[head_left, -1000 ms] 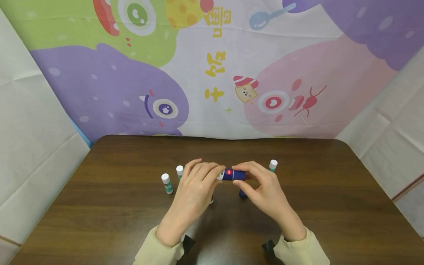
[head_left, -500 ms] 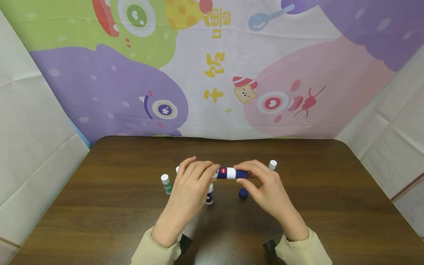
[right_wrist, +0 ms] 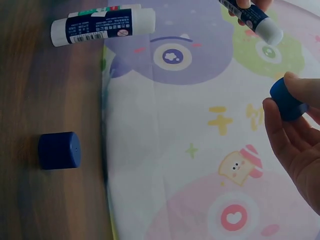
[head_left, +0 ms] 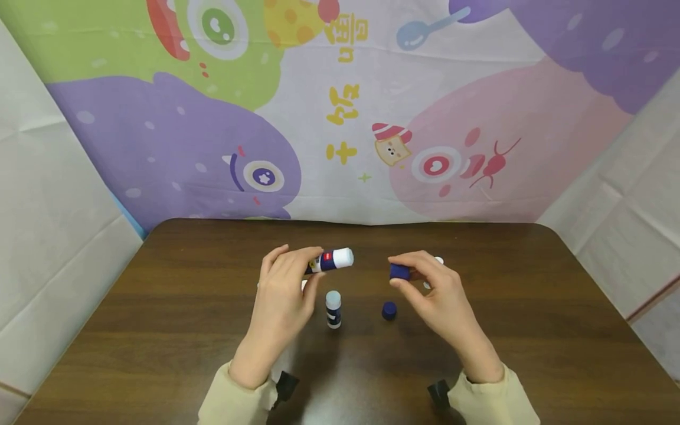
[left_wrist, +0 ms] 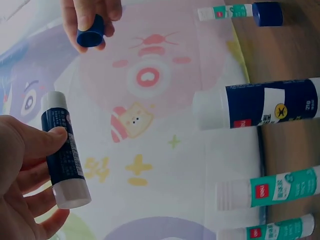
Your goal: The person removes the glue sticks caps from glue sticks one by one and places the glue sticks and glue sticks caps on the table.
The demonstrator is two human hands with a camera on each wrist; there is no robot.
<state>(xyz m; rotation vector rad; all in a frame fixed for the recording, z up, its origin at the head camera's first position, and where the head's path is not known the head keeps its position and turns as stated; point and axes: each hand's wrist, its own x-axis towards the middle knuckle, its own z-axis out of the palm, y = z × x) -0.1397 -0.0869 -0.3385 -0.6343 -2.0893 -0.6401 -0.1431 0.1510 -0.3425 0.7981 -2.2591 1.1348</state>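
My left hand [head_left: 284, 289] grips a navy glue stick [left_wrist: 62, 145] whose white end is bare and points right in the head view. Apart from it, my right hand [head_left: 438, 289] pinches a dark blue cap [head_left: 399, 271] between thumb and fingers; the right wrist view shows the same cap [right_wrist: 288, 100] up close. Between the hands, a second navy glue stick [head_left: 333, 310] without a cap stands upright on the table. To its right sits another dark blue cap [head_left: 389, 310].
Green-and-white glue sticks stand behind the hands, mostly hidden in the head view; the left wrist view shows one green glue stick [left_wrist: 280, 187] and a further one [left_wrist: 275, 230]. The brown table [head_left: 175, 354] meets a printed cloth [head_left: 345, 200] at its far edge.
The dark blue cap has come off the glue stick. My left hand moved left and up with the stick, the right hand slightly right with the cap, uncovering the standing stick.
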